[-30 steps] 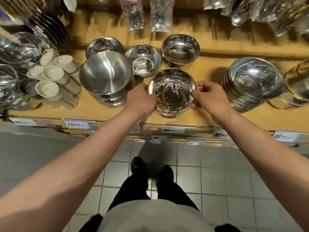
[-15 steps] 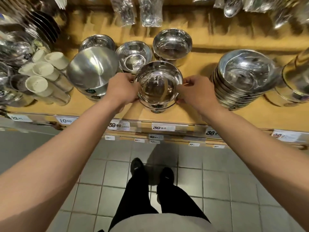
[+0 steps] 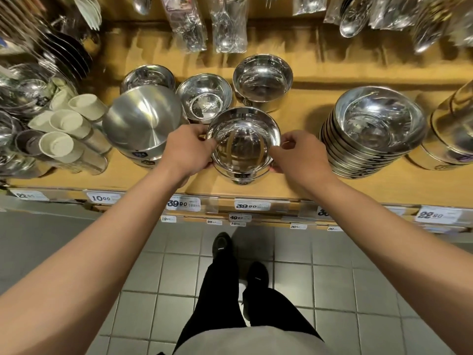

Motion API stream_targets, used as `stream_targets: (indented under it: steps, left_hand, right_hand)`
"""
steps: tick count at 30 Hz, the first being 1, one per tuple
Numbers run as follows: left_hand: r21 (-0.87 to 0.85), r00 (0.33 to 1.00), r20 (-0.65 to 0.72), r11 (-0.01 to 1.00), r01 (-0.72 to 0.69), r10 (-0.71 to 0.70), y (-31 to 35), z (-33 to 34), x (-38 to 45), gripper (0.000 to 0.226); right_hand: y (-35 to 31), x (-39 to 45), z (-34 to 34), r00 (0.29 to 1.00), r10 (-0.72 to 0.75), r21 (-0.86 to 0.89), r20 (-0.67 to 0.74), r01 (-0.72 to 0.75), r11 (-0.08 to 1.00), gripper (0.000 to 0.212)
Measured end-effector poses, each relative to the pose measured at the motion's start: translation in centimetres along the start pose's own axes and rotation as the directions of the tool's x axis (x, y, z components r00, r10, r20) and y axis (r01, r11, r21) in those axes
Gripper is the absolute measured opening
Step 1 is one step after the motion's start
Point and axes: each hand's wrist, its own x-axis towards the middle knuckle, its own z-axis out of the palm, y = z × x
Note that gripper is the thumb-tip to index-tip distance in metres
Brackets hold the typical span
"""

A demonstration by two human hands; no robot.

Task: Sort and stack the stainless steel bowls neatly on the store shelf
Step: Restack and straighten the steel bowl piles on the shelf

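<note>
A shiny steel bowl [image 3: 243, 147] stands near the front of the wooden shelf [image 3: 294, 185], nested on at least one more bowl beneath it. My left hand [image 3: 188, 152] grips its left rim and my right hand [image 3: 298, 153] grips its right rim. Behind it stand three more bowls: a deep one [image 3: 262, 82], a smaller one [image 3: 204, 98] and one at the back left [image 3: 148, 76]. A tilted stack of larger matte bowls [image 3: 142, 124] leans at the left. A tall stack of wide bowls [image 3: 371, 131] stands to the right.
Cream cups [image 3: 64, 134] lie on their sides at the left beside more steel ware. Bagged cutlery [image 3: 204, 24] hangs above the shelf. Steel containers [image 3: 450, 131] sit at the far right. Price tags [image 3: 252, 206] line the shelf edge, with tiled floor below.
Both hands have stayed on the bowl's rim and shifted it slightly toward the shelf's front; the head camera has moved a little, so the shelf sits differently in view.
</note>
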Motion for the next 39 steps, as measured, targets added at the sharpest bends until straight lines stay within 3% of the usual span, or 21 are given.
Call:
stream_targets:
  steps: [4, 16, 22, 27, 36, 39]
  left_hand:
    - [0.066, 0.998, 0.021, 0.996, -0.058, 0.057, -0.7, 0.1, -0.1, 0.029]
    - [-0.027, 0.997, 0.056, 0.998, -0.051, 0.053, -1.1, 0.0, 0.0, 0.024]
    - [0.011, 0.997, 0.07, 0.999, -0.039, 0.039, -0.5, -0.1, -0.1, 0.032]
    - [0.013, 0.998, 0.049, 0.999, -0.03, 0.03, -0.2, -0.2, -0.4, 0.023]
    - [0.03, 0.999, 0.042, 1.0, -0.002, 0.0, 0.1, -0.3, -0.1, 0.041]
    - [0.023, 0.998, 0.062, 1.0, -0.005, 0.004, 0.2, -0.5, 0.0, 0.041]
  right_hand:
    - [0.0, -0.2, 0.0, 0.999, -0.044, -0.061, -0.012, 0.043, 0.997, 0.009]
    - [-0.1, -0.1, -0.3, 0.998, -0.057, -0.105, -0.035, 0.053, 0.993, 0.004]
    - [-0.2, -0.1, -0.7, 1.0, -0.004, -0.03, 0.014, 0.004, 1.0, 0.017]
    - [-0.2, -0.4, -0.7, 1.0, -0.027, -0.061, 0.004, 0.027, 0.998, 0.019]
    - [-0.3, -0.2, -0.4, 1.0, 0.006, -0.078, -0.012, -0.007, 0.997, 0.012]
    - [-0.9, 0.5, -0.8, 0.999, 0.046, -0.157, -0.013, -0.048, 0.986, 0.009]
